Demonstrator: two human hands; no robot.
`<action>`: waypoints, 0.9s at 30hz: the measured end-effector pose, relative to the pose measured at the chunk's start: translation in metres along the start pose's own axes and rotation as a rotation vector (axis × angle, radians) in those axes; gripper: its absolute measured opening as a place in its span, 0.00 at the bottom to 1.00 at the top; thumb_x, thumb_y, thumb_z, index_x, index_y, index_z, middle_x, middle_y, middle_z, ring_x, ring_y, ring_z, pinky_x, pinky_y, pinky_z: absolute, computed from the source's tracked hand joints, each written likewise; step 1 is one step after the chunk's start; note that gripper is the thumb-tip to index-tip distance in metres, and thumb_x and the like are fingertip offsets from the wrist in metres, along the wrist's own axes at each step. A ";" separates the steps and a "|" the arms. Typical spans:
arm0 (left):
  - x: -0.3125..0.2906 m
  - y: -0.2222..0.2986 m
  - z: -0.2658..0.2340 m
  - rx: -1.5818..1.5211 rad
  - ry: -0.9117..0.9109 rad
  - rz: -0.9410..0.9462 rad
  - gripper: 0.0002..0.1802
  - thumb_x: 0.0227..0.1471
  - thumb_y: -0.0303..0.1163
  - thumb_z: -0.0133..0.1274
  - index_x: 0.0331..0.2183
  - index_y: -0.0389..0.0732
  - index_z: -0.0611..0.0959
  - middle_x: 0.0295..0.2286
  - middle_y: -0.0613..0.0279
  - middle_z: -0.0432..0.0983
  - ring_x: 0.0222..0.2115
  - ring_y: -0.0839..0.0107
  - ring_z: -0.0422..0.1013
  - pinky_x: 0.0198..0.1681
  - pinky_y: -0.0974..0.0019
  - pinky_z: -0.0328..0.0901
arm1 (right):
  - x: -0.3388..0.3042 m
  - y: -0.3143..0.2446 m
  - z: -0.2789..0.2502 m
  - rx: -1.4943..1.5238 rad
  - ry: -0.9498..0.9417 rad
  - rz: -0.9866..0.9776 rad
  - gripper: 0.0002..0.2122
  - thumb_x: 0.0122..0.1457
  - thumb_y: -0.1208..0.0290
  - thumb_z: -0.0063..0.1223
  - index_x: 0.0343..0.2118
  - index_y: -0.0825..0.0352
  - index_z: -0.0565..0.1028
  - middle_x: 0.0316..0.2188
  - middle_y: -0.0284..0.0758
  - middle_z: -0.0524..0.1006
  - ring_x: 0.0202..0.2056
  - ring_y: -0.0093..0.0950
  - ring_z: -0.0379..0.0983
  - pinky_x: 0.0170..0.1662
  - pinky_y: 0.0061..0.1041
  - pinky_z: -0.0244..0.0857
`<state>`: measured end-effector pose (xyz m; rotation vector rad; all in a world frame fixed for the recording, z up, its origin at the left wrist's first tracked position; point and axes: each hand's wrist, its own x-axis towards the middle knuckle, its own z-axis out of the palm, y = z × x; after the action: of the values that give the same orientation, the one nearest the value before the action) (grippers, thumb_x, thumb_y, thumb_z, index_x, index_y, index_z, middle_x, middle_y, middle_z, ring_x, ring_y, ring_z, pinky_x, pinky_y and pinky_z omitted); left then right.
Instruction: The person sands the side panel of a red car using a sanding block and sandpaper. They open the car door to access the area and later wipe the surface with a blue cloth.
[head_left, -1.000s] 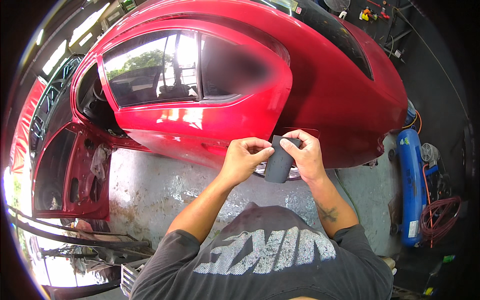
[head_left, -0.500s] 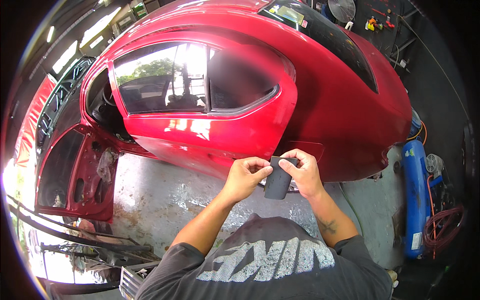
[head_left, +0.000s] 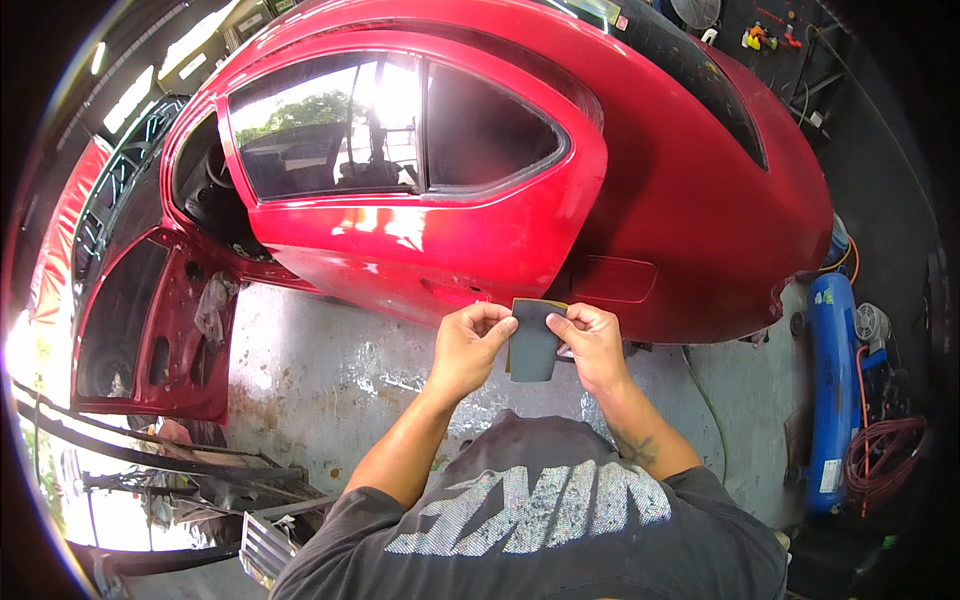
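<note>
A dark grey piece of sandpaper (head_left: 533,350) with a yellowish back is held up in front of my chest. It looks folded, with the yellow edge peeking out at its top right and left side. My left hand (head_left: 466,350) pinches its upper left edge between thumb and fingers. On the other side, my right hand (head_left: 596,348) grips the upper right edge, thumb on the grey face. Beyond both hands stands a red car; its closed rear door (head_left: 480,240) and rear fender (head_left: 700,220) are nearest, their paint dull in places.
The car's front door (head_left: 150,330) hangs open at left. Metal racks and parts (head_left: 200,480) lie at lower left. On the right stand a blue air tank (head_left: 828,400) and a coiled red hose (head_left: 885,460). A green hose (head_left: 712,405) crosses the grey floor (head_left: 330,350).
The sandpaper has been turned flatter toward me and shifted slightly left, showing its yellow back at the edges. My hands have moved a little left and the view has tilted down.
</note>
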<state>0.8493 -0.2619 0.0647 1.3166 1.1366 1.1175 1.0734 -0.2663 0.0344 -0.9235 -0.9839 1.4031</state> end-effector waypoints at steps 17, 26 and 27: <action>-0.038 -0.002 -0.023 0.161 0.041 -0.061 0.08 0.65 0.27 0.67 0.41 0.32 0.90 0.33 0.64 0.87 0.34 0.79 0.79 0.41 0.70 0.73 | -0.033 0.023 0.024 -0.043 -0.059 0.040 0.06 0.72 0.72 0.66 0.42 0.70 0.84 0.31 0.28 0.83 0.31 0.15 0.76 0.38 0.21 0.72; -0.037 0.007 -0.040 0.186 0.032 -0.069 0.11 0.63 0.31 0.68 0.41 0.32 0.90 0.34 0.60 0.89 0.38 0.74 0.83 0.46 0.65 0.76 | -0.042 0.038 0.036 -0.118 -0.076 0.085 0.08 0.73 0.72 0.65 0.38 0.72 0.85 0.30 0.27 0.83 0.31 0.15 0.76 0.37 0.20 0.70; -0.036 0.009 -0.045 0.177 0.027 -0.072 0.11 0.63 0.30 0.68 0.41 0.32 0.90 0.34 0.60 0.89 0.38 0.74 0.83 0.46 0.65 0.76 | -0.045 0.042 0.040 -0.146 -0.072 0.083 0.08 0.73 0.72 0.65 0.38 0.72 0.85 0.30 0.27 0.83 0.32 0.14 0.75 0.38 0.20 0.70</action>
<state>0.8006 -0.2923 0.0744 1.3874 1.3172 1.0031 1.0245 -0.3146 0.0084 -1.0374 -1.1249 1.4567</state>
